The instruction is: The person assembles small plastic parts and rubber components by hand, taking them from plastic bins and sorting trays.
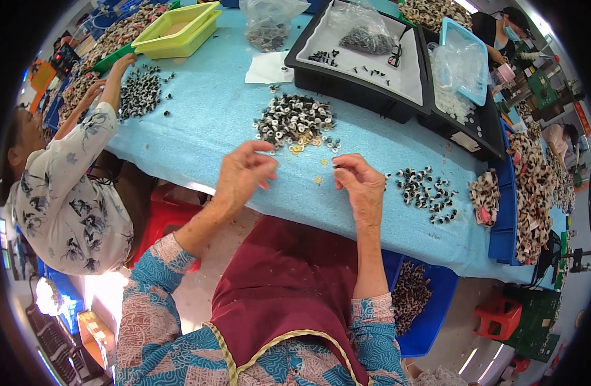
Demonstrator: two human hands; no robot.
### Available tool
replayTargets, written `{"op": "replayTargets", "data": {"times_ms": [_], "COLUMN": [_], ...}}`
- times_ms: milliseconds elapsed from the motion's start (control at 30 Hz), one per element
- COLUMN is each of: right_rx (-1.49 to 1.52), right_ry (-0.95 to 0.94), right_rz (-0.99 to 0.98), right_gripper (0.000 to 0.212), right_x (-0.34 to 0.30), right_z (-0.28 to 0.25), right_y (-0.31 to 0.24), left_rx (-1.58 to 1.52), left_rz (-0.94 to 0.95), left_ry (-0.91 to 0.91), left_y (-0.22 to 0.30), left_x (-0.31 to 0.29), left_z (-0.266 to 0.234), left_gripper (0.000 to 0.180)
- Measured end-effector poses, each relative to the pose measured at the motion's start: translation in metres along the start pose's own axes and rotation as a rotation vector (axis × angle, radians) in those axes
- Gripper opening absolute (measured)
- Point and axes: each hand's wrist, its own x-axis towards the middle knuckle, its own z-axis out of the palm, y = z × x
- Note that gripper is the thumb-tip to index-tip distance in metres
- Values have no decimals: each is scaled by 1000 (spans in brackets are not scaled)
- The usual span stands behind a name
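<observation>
A pile of small black pegs with white washers (pixel 294 119) lies on the blue-covered table in front of me, with several yellow washers (pixel 318 180) along its near edge. My left hand (pixel 245 172) hovers at the pile's near left, slightly blurred, its fingers bent and the thumb apart from the index finger. Nothing shows between them. To the right, my right hand (pixel 362 186) pinches a small black piece (pixel 338 168) between thumb and fingertips. Beyond that hand lies a looser spread of black-and-white pegs (pixel 427 193).
A black tray (pixel 366 90) with bagged black parts stands at the back. Yellow baskets (pixel 176 38) sit far left, near a co-worker's peg pile (pixel 140 93). Blue bins (pixel 503 219) of spotted plush pieces (pixel 530 186) stand right. Another blue bin (pixel 430 321) is below the table edge.
</observation>
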Motion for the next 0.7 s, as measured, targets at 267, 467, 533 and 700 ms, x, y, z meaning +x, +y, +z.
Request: {"op": "replayTargets", "data": {"times_ms": [267, 467, 533, 700], "right_rx": [134, -27, -88, -319], "right_ry": [-32, 41, -51, -200], "right_rz": [208, 172, 138, -182], "right_gripper": [9, 6, 6, 11], "right_x": [4, 3, -5, -25], "right_z": [1, 5, 13, 19], "right_y": [6, 3, 1, -21], "left_rx": [591, 977, 943, 935], "left_rz": [393, 688, 624, 561], "left_ry": [220, 343, 409, 311], "left_y": [-16, -18, -15, -20], "left_x": [26, 25, 27, 44], "left_z": [-43, -11, -12, -4], "left_gripper": [29, 42, 49, 43]}}
